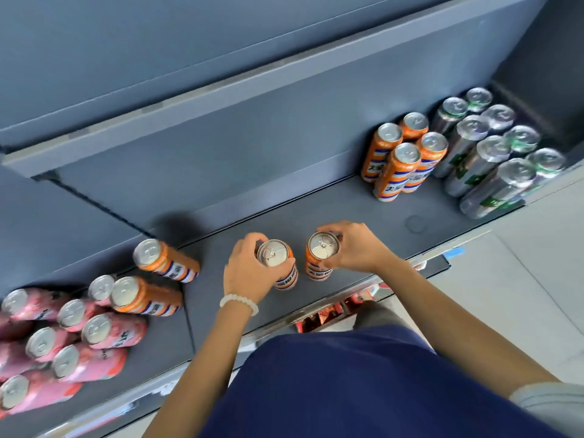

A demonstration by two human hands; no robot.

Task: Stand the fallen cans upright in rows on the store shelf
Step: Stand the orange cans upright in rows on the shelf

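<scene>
pink cans [47,343] cut off at left edge (labels blurred).

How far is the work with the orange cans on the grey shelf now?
Done: four orange-and-blue aluminium cans stand grouped beside the silver-and-green cans on the dark grey metal shelf. In hand: the left hand grips one orange can, the right hand another, both upright mid-shelf. Left: two orange cans near the pink cans appear not yet grouped.

Shop: grey display shelf [316,216], drink cans [407,165] grouped by brand
</scene>
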